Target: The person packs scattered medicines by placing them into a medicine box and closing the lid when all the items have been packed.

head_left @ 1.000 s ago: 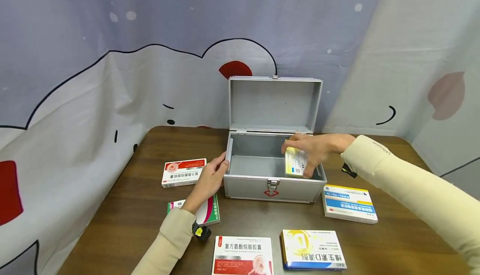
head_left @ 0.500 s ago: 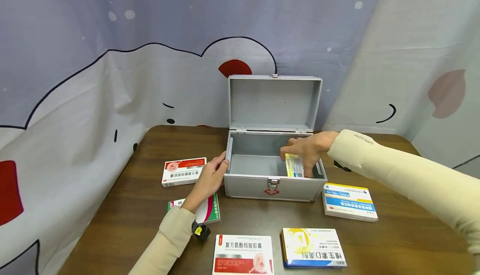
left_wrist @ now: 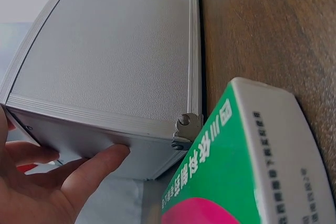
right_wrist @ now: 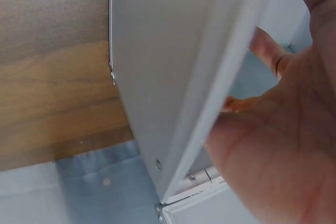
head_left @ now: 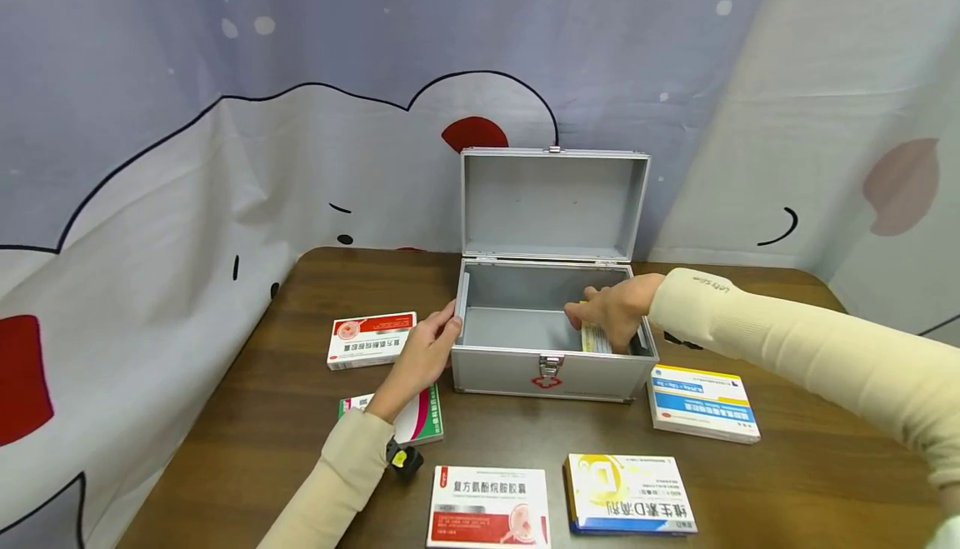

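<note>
A silver first-aid case [head_left: 502, 372] with a red cross emblem stands with its lid [head_left: 551, 207] raised. My right hand [head_left: 618, 311] reaches into the right end of the case and grips a yellow-and-white medicine box [head_left: 596, 339]; the hand hides most of that box. In the right wrist view the case's side wall [right_wrist: 163, 77] hides part of the same hand. My left hand [head_left: 423, 355] rests against the case's left side, its thumb [left_wrist: 105, 163] touching the outer wall in the left wrist view. Under the left forearm lies a green-and-white medicine box [head_left: 427, 420].
On the brown table [head_left: 247, 449], a red-and-white medicine box [head_left: 371, 341] lies left of the case. Nearer are another red-and-white box [head_left: 489, 507] and a yellow, white and blue box [head_left: 632, 495]. A blue-and-white box [head_left: 705, 405] lies at right. A patterned curtain [head_left: 360, 24] hangs behind.
My right hand has lowered the yellow-and-white medicine box deeper into the right end of the case, so less of it shows. The left hand stays at the case's left side.
</note>
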The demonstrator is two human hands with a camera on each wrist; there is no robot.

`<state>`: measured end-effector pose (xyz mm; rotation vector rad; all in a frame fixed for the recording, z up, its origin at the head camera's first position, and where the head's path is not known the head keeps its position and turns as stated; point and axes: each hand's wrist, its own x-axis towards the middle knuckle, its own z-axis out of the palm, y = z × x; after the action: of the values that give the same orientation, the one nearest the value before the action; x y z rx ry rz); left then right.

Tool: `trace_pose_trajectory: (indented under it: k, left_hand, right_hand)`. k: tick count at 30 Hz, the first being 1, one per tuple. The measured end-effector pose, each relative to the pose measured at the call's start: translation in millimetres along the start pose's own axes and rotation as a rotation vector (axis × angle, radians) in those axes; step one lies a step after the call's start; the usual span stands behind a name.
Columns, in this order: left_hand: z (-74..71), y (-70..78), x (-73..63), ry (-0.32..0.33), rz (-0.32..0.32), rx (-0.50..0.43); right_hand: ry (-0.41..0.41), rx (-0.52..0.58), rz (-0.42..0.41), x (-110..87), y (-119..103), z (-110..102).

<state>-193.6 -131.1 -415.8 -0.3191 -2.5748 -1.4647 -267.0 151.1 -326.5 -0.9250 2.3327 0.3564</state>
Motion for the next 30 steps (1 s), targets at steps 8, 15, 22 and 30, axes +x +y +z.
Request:
trace_pose_trajectory:
  k: [8, 15, 22, 30]
  left_hand:
    - [-2.1, 1.2, 1.0, -0.004, -0.001, 0.006]
    - [-1.6, 2.2, 0.0, -0.02, -0.025, 0.002]
    - [-0.3, 2.6, -1.4, -0.021, -0.018, -0.005]
    - [-0.3, 1.5, -1.8, -0.019, -0.021, -0.007]
  right_hand:
    - [0.0, 0.006, -0.011, 4.2, -1, 5]
    - [0.0, 0.007, -0.035, 6.3, -3, 10]
    - [-0.01, 0.027, -0.093, 10.4, 1, 13]
    - [-0.025, 0.017, -0.147, 14.6, 2, 14]
